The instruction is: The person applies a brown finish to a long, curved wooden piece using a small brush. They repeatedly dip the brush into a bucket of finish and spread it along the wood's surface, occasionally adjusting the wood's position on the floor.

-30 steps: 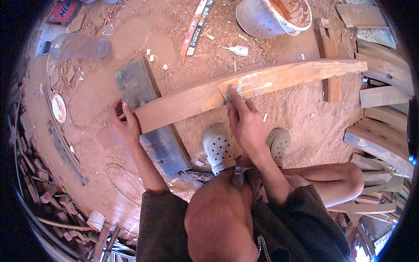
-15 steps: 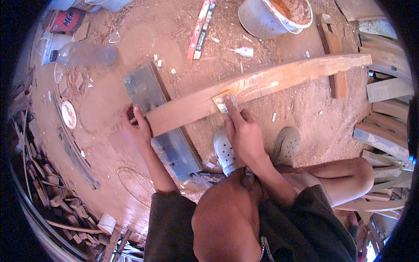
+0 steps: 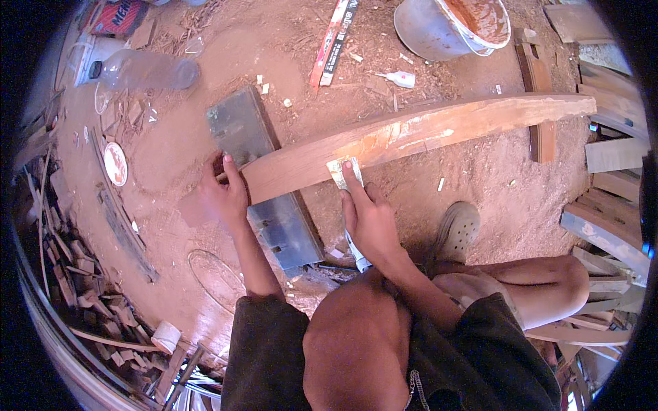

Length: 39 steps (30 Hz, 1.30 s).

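A long curved wooden board (image 3: 295,168) runs across the view, its left part resting over a dark block (image 3: 284,229). Pale, orange-tinted filler (image 3: 384,140) is smeared along its middle. My left hand (image 3: 226,192) is closed around the board near its left end, thumb on top; some of its fingers are hidden. Pinched in my right hand (image 3: 373,222) is a small flat scraper (image 3: 336,171), smeared with filler, the index finger stretched along it. The scraper touches the board's near edge, just left of the filler.
Beyond the board are a bucket (image 3: 425,31) with reddish-brown contents, a small white bottle (image 3: 401,79) and a long narrow box (image 3: 334,44). A clear plastic bottle (image 3: 154,70) and a round white lid (image 3: 116,164) lie at left. Wood pieces (image 3: 610,222) are stacked at right.
My right hand has drawn the scraper left and toward me, from the board's face to its near edge. The left hand keeps its place on the board. The whole view has shifted slightly.
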{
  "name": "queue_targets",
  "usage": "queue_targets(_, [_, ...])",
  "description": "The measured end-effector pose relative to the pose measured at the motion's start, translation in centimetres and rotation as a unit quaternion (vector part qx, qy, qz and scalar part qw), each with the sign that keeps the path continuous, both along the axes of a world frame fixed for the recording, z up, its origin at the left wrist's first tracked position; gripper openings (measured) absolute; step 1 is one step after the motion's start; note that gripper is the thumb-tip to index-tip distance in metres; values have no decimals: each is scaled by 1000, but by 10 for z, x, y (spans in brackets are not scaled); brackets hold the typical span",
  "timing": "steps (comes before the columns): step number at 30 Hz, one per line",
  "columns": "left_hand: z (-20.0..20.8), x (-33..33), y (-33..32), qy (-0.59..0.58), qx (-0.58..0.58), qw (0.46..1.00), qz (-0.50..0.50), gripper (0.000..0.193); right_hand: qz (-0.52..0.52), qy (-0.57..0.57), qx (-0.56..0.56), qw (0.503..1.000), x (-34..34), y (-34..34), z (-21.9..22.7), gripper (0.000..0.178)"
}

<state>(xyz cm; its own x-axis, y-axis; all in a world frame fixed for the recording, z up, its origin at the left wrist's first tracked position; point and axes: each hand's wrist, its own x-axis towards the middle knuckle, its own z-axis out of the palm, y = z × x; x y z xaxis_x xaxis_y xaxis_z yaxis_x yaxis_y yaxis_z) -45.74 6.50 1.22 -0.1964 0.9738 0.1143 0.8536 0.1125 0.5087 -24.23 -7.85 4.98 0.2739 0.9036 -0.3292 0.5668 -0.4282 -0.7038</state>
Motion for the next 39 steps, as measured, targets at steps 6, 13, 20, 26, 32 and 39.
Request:
queue_targets(6, [-16,-14,-1,-74,15,997,-15,32,20,-36,44,998,-9,8,-8,58])
queue_targets(13, [-12,-12,-1,-71,27,997,-7,32,31,25,28,999,-16,14,-5,58])
queue_targets(20, [-13,-13,0,-79,32,996,-6,33,211,-5,6,978,4,21,49,56])
queue_targets(26, [-26,-19,0,-106,30,994,0,33,479,-204,12,854,38,90,58,45])
queue_targets(32, [-9,-20,-2,-62,18,998,-11,35,548,-253,12,797,84,110,56,19])
queue_targets(39, [-22,-15,1,-100,47,994,-3,32,494,-340,-226,768,193,132,92,23])
